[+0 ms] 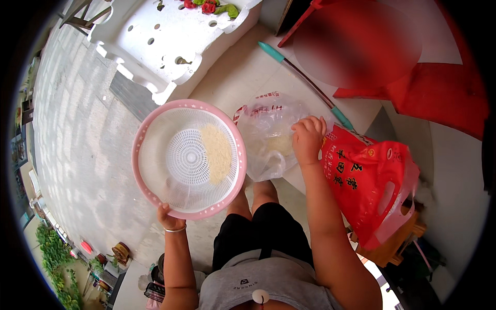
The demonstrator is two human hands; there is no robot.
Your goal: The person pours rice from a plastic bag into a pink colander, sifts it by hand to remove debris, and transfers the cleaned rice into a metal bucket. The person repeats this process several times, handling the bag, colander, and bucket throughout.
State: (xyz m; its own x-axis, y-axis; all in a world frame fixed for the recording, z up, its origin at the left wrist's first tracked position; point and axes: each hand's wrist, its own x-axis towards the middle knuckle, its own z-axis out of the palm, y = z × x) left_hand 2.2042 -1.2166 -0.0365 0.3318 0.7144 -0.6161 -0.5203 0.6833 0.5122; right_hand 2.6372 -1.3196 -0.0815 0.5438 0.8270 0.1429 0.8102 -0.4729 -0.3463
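Observation:
My left hand (170, 218) grips the near rim of a round colander (190, 213) with a pink, star-patterned rim and a white mesh bowl. Pale rice grains (217, 154) lie on the right side of the bowl. My right hand (308, 138) has its fingers curled at the right edge of a clear plastic bag (262, 116) with red print, which has some pale grains inside. Just right of that hand lies a red rice bag (369, 175) with a cut-out handle, its upper end near my fingers.
A white foam box (150, 31) with holes stands at the far left, red and green peppers (208, 7) in it. Past the bags lies a stick with teal ends (310, 85). A red plastic chair (434, 93) is at the far right, above a wooden stool (400, 237).

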